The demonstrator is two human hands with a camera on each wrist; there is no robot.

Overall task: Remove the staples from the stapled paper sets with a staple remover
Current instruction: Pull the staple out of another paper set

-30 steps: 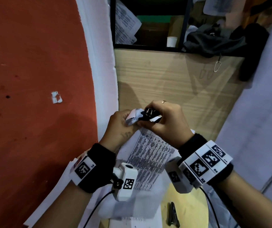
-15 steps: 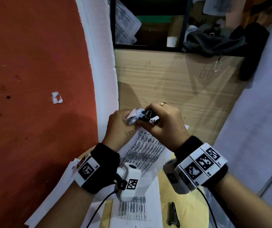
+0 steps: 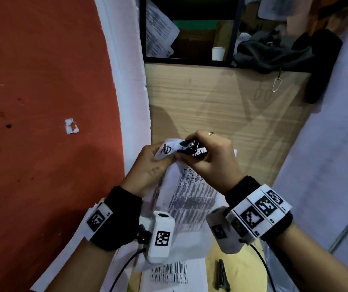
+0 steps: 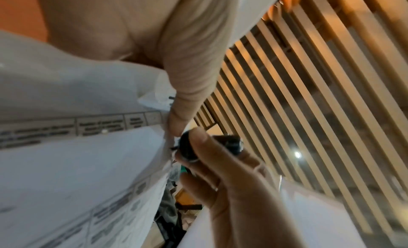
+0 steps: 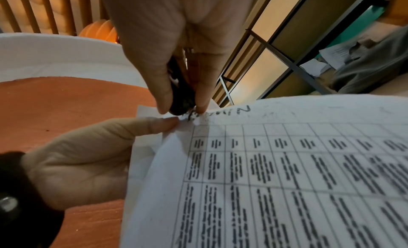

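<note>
A stapled paper set (image 3: 190,192) printed with a table hangs in the air between my hands. My left hand (image 3: 148,165) pinches its crumpled top corner (image 3: 168,149). My right hand (image 3: 209,157) grips a black staple remover (image 3: 193,146) whose jaws bite at that corner. In the right wrist view thumb and finger squeeze the staple remover (image 5: 182,101) against the paper's (image 5: 287,164) top left corner, with the left thumb (image 5: 159,124) just below. The left wrist view shows the staple remover (image 4: 192,148) at the paper's (image 4: 77,155) edge. The staple itself is hidden.
Below my wrists another printed sheet (image 3: 173,272) and a dark pen-like object (image 3: 222,275) lie on a yellowish table (image 3: 242,270). A red wall (image 3: 42,102) stands on the left, a wooden cabinet panel (image 3: 221,102) ahead, and a shelf with a white cup (image 3: 218,53) above.
Both hands have shifted slightly, with the paper and remover held the same way. The lower sheet with bar-like print has come into view under the hanging paper.
</note>
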